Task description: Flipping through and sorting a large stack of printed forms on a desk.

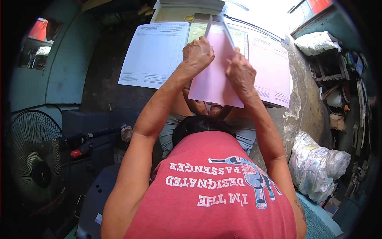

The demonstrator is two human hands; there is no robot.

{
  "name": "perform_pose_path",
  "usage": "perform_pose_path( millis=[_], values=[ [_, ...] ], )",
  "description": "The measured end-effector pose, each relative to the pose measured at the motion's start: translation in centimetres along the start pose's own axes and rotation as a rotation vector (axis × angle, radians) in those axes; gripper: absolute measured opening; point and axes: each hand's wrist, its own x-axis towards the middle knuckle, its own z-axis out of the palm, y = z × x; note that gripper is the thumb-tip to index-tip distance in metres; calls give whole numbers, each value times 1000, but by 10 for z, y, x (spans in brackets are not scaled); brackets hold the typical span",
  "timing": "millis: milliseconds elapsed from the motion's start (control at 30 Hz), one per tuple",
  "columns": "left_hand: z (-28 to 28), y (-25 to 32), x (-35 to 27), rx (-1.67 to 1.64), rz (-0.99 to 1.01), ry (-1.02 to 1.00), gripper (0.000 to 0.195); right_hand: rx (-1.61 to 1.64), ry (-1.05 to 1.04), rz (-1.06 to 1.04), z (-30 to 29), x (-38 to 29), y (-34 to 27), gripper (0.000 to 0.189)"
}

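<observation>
Both my hands hold a set of pink paper sheets (215, 71) upright at a slant in front of me. My left hand (198, 53) grips the left edge, and my right hand (241, 71) grips the right edge. The far corners of the sheets rise and curl inward, and their near edge hangs over my lap. Behind them lies a stack of yellow printed forms (197, 32), partly hidden. White printed forms (153, 53) lie to the left, and pink printed forms (270, 68) lie to the right. A small round yellow tin (189, 18) sits beyond the yellow forms.
A black wire-guarded fan (37, 155) stands at the lower left. A filled clear plastic bag (319, 167) lies at the lower right. Near the right wall, a white sack (317, 43) rests above a dark wooden frame (331, 67). A paper stack (192, 4) is at the far edge.
</observation>
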Motion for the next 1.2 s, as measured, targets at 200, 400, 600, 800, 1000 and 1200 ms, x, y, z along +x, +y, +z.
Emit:
perform_pose_path(
  millis=[200, 400, 600, 800, 1000, 1200],
  values=[
    [16, 10, 5, 264, 28, 43, 27, -133, -111, 33, -2, 23, 0, 33],
    [-43, -14, -14, -914, 138, 301, 31, 1020, 209, 272, -71, 27, 30, 27],
    [-72, 3, -45, -1394, 424, 379, 26, 1356, 422, 177, -98, 5, 11, 24],
    [-51, -21, -29, -1217, 454, 380, 36, 1145, 362, 17, -79, 8, 4, 17],
    [-65, 2, -28, -1168, 462, 372, 30, 1070, 449, 10, -83, 17, 13, 10],
    [-49, 2, -22, -1243, 419, 454, 14, 1213, 336, 65, -78, 13, 22, 16]
  ],
)
